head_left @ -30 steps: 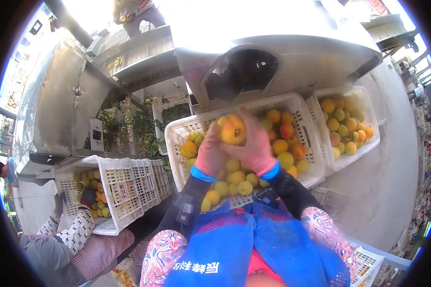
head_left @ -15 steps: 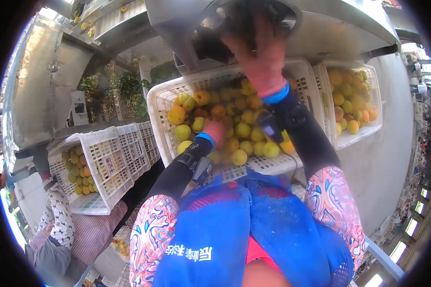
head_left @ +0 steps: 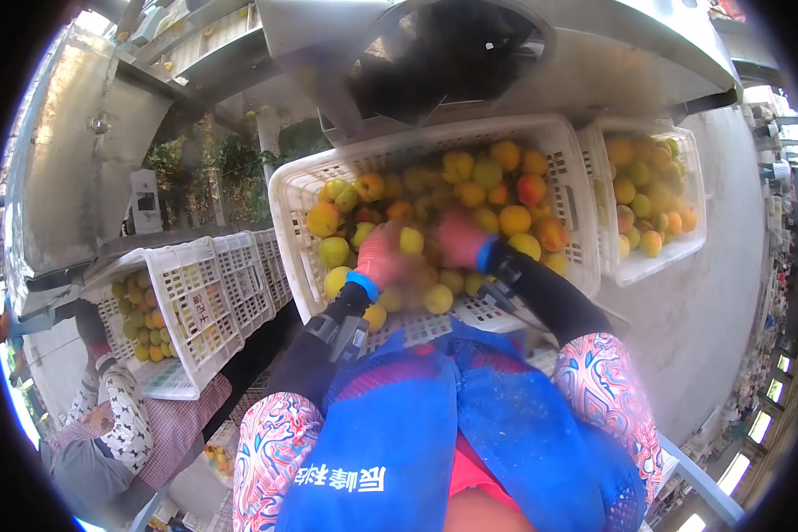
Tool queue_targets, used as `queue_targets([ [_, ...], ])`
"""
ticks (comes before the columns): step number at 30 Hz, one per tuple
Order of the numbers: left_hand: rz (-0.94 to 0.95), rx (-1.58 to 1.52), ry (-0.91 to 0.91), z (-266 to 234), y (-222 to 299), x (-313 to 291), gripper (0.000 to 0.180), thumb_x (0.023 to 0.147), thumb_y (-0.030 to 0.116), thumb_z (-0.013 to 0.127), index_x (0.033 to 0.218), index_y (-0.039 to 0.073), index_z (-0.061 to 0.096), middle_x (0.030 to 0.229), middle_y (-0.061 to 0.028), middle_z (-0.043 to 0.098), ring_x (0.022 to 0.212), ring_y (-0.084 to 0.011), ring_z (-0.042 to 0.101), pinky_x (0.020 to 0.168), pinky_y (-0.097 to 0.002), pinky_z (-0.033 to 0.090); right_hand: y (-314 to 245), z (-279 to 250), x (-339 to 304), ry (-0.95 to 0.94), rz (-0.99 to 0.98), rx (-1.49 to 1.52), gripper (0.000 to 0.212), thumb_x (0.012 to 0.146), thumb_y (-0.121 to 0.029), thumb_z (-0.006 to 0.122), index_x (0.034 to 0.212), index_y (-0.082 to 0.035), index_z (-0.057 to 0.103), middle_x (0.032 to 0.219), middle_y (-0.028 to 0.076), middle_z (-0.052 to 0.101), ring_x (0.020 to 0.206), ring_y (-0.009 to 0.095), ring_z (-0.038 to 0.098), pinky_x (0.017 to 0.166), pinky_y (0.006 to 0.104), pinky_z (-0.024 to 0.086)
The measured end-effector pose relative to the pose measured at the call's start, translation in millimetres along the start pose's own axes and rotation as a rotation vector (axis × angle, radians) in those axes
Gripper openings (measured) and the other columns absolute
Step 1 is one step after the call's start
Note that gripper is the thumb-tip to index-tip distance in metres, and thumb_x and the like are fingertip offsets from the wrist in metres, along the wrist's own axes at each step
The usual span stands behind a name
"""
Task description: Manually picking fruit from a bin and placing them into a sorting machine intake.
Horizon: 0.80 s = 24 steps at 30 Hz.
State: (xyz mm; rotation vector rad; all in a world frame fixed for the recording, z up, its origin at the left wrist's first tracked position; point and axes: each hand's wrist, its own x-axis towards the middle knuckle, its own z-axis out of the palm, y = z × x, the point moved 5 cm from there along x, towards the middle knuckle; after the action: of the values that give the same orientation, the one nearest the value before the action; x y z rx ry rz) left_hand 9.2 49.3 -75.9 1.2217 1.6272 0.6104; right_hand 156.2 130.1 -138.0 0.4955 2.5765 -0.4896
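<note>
A white perforated plastic crate (head_left: 585, 232) in front of me holds many round fruits, probably apricots, from yellow-green to orange. Both my hands are pink-gloved with blue cuffs and reach down among them. My left hand (head_left: 380, 257) is curled against a yellow-green apricot (head_left: 410, 240) at its fingertips and appears to hold it. My right hand (head_left: 462, 240) points down into the fruit just right of that apricot. Its fingers are blurred and partly sunk among the fruit, so what they touch is hidden.
Beyond the crate stands a metal machine with a dark round opening (head_left: 448, 58). A second fruit crate (head_left: 652, 266) adjoins on the right. At left, white crates (head_left: 195, 301) stand on edge, one with fruit inside, beside another person (head_left: 120, 434). Metal panels (head_left: 62, 151) rise behind.
My right hand has come down from the machine's dark opening into the crate beside my left hand. My left hand has shifted slightly left, and a yellow-green apricot now shows at its fingers.
</note>
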Motion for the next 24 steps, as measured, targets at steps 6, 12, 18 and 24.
queue_targets([
  [6,0.022,-1.838,-0.279,-16,20,-37,0.067,0.088,0.043,0.065,0.144,0.009,0.050,0.138,-0.0153,0.056,0.127,-0.0366,0.054,0.106,-0.0630,0.040,-21,-122,-58,0.508,-0.009,1.022,0.077,0.072,-0.032,0.082,0.139,-0.003,0.056,0.126,0.019,0.067,0.120,0.036,0.062,0.106,0.0446,0.046],
  [12,0.351,-1.672,-0.162,-37,56,-47,0.071,0.083,0.040,0.070,0.143,0.008,0.049,0.135,-0.0125,0.059,0.126,-0.0345,0.055,0.109,-0.0549,0.042,-74,-161,-76,1.032,0.080,0.620,0.086,0.071,-0.024,0.084,0.145,0.002,0.048,0.140,0.023,0.057,0.130,0.039,0.054,0.110,0.0405,0.043],
  [18,0.466,-1.519,-0.087,-53,73,-43,0.076,0.077,0.035,0.076,0.141,0.007,0.049,0.129,-0.0086,0.061,0.124,-0.0308,0.057,0.107,-0.0481,0.044,-76,-198,-78,1.203,0.108,0.824,0.084,0.073,-0.018,0.083,0.146,0.002,0.046,0.143,0.024,0.052,0.133,0.040,0.050,0.112,0.0390,0.040],
  [24,0.493,-1.553,0.040,-73,68,-37,0.078,0.080,0.028,0.076,0.148,0.007,0.043,0.136,-0.0083,0.056,0.131,-0.0274,0.050,0.113,-0.0444,0.038,-28,-240,-51,1.265,-0.053,0.485,0.082,0.073,-0.019,0.083,0.145,-0.002,0.048,0.143,0.021,0.052,0.126,0.038,0.054,0.108,0.0411,0.041],
])
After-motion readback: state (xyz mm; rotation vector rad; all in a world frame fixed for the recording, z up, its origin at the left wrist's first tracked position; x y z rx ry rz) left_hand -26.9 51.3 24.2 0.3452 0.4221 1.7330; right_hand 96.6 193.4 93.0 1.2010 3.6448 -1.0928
